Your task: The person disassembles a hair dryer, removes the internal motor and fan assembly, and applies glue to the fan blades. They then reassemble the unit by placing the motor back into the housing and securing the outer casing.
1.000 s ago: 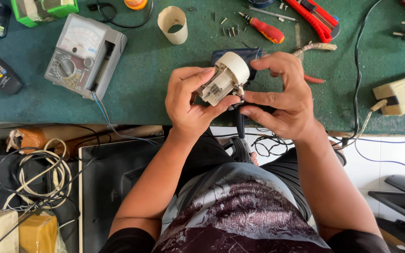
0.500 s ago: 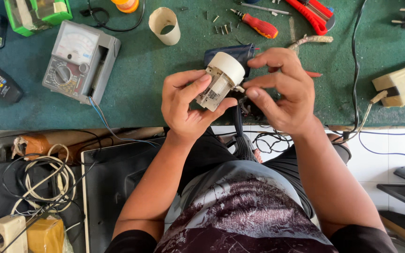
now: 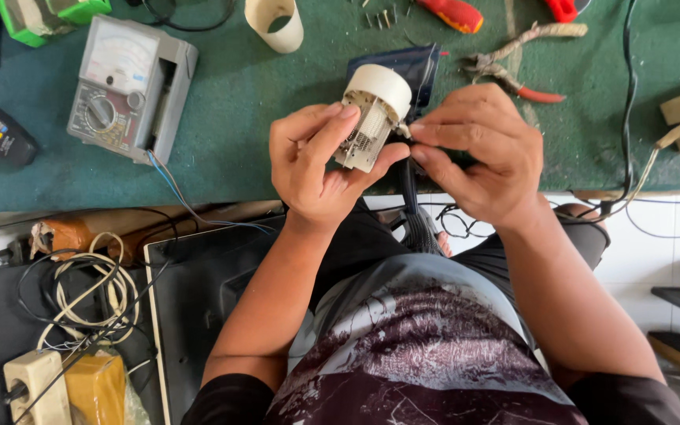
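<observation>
White plastic device (image 3: 371, 118) between both hands, cup (image 3: 275, 22) seemingly empty.

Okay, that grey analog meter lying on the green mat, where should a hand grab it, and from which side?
Probably by the long sides of the grey meter, coming down from above. It lies flat, face up, on the green mat, so only the edges offer grip. Its right edge is the tighter side: blue and white leads trail out near its lower right corner. Both the left hand and right hand are busy.

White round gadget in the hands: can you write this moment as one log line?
left hand: holds white round component | right hand: fingers pinch its edge | over green mat
</observation>
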